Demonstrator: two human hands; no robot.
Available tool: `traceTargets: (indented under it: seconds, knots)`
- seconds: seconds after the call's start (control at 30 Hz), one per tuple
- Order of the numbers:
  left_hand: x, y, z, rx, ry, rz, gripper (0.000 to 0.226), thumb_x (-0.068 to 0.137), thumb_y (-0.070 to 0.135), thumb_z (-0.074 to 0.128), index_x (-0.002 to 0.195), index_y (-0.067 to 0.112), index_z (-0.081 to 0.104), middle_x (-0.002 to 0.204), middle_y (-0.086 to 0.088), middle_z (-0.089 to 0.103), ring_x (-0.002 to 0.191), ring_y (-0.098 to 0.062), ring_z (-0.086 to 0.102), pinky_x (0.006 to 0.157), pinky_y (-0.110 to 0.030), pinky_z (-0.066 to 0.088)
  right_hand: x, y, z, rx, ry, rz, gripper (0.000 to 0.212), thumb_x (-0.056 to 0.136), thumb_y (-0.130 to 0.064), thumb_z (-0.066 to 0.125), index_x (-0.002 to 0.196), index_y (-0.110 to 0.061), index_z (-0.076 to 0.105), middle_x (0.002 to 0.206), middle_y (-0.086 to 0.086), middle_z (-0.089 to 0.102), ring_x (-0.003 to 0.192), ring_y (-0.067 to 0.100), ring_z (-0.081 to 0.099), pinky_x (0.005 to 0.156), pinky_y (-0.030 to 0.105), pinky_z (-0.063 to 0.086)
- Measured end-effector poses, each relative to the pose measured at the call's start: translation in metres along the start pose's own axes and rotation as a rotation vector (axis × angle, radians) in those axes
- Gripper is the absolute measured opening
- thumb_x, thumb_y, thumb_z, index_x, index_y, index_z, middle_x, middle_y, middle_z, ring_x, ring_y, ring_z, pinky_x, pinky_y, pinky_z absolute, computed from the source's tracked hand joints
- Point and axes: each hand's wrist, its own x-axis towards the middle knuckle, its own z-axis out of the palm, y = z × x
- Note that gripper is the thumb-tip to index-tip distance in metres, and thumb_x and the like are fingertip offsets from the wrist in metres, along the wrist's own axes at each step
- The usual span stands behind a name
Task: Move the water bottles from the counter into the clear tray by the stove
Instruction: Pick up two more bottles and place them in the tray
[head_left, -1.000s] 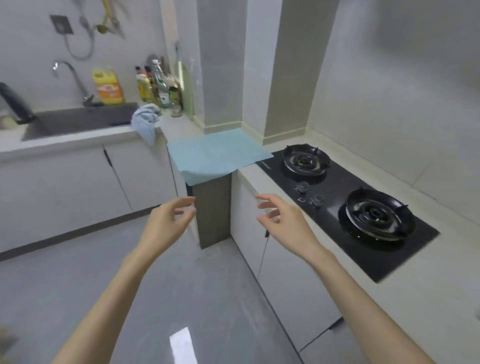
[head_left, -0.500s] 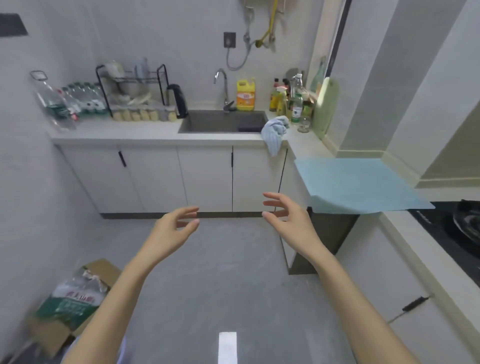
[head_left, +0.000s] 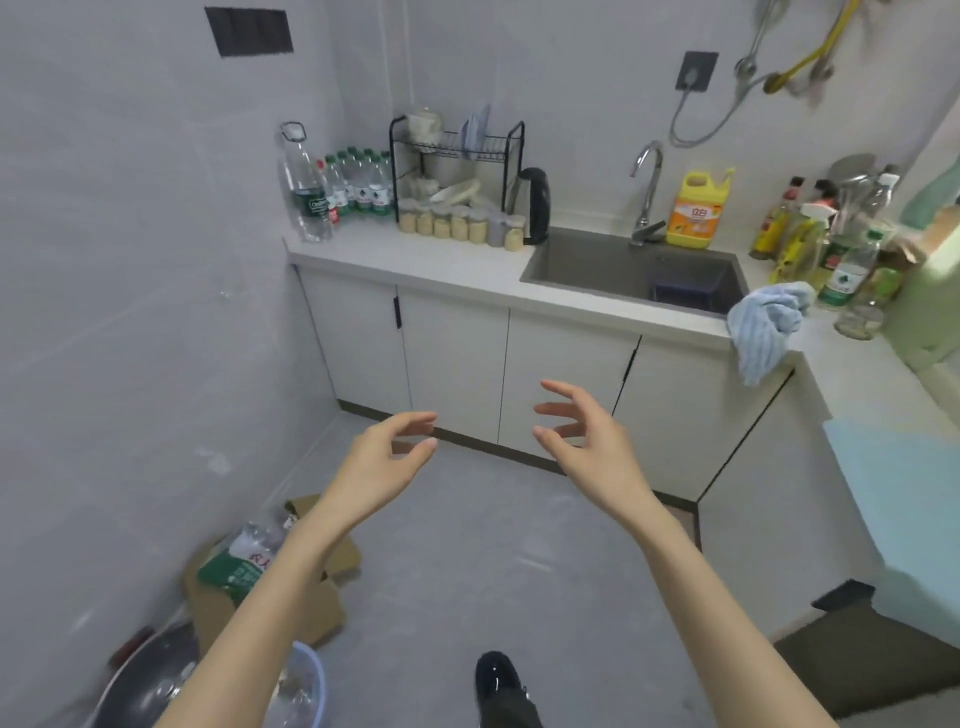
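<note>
The water bottles (head_left: 358, 184) are grouped upright at the left end of the bench (head_left: 441, 265), between a larger bottle (head_left: 306, 197) and the dish rack (head_left: 457, 156). The left hand (head_left: 382, 462) and right hand (head_left: 587, 441) are held apart above the floor (head_left: 467, 545), loosely open, with nothing gripped.

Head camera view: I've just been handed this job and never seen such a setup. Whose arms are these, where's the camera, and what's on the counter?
No machine here. One wide-angle camera sits on a person's head, looking forward and down, so the bare arms are the wearer's own. The left hand and right hand hover empty, fingers loosely curved. On the white counter, in the far corner, stand small clear plastic water bottles beside a tall clear plastic bottle, then a black wire dish rack and a grey sink. No clear tray shows.
</note>
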Motion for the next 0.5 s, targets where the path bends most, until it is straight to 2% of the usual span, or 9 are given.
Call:
traceTargets:
  seconds: [0.17, 0.27, 0.33, 0.43, 0.5]
  knots:
    - [0.092, -0.012, -0.015, -0.004, 0.071, -0.028, 0.032, 0.092, 0.019, 0.06, 0.124, 0.021, 0.06, 0.113, 0.006, 0.065, 0.095, -0.004, 0.063, 0.084, -0.017, 0.045, 0.108, 0.008, 0.017, 0.02, -0.091, -0.042, 0.043, 0.09, -0.02, 0.062, 0.129, -0.033, 0.049, 0.115, -0.011, 0.062, 0.092, 0.006, 0.062, 0.065, 0.004, 0.045]
    - [0.148, -0.015, -0.03, -0.001, 0.12, -0.052, 0.031, 0.092, 0.019, 0.06, 0.122, 0.023, 0.061, 0.114, 0.005, 0.066, 0.095, -0.008, 0.065, 0.089, -0.024, 0.049, 0.177, 0.007, 0.025, 0.005, -0.16, -0.064, 0.042, 0.09, -0.02, 0.062, 0.128, -0.033, 0.051, 0.115, -0.01, 0.063, 0.091, 0.009, 0.062, 0.066, 0.004, 0.044]
    - [0.18, -0.017, -0.041, 0.003, 0.14, -0.071, 0.031, 0.092, 0.019, 0.06, 0.123, 0.022, 0.06, 0.115, 0.005, 0.065, 0.095, -0.01, 0.065, 0.086, -0.02, 0.048, 0.214, 0.003, 0.033, -0.015, -0.206, -0.086, 0.041, 0.09, -0.021, 0.061, 0.128, -0.033, 0.051, 0.116, -0.01, 0.062, 0.09, 0.008, 0.062, 0.07, 0.008, 0.044]
    - [0.225, -0.026, -0.057, -0.011, 0.172, -0.105, 0.032, 0.093, 0.018, 0.059, 0.125, 0.02, 0.059, 0.114, 0.004, 0.064, 0.093, -0.007, 0.063, 0.075, -0.004, 0.043, 0.267, -0.002, 0.049, -0.035, -0.271, -0.107, 0.04, 0.091, -0.024, 0.06, 0.129, -0.034, 0.051, 0.116, -0.013, 0.061, 0.091, 0.006, 0.062, 0.076, 0.016, 0.047]
    - [0.254, -0.035, -0.068, -0.023, 0.189, -0.118, 0.032, 0.093, 0.018, 0.058, 0.125, 0.02, 0.059, 0.115, 0.004, 0.064, 0.093, -0.003, 0.061, 0.072, -0.003, 0.043, 0.302, -0.004, 0.061, -0.047, -0.306, -0.127, 0.04, 0.091, -0.024, 0.06, 0.129, -0.034, 0.051, 0.117, -0.013, 0.061, 0.091, 0.005, 0.061, 0.075, 0.015, 0.046]
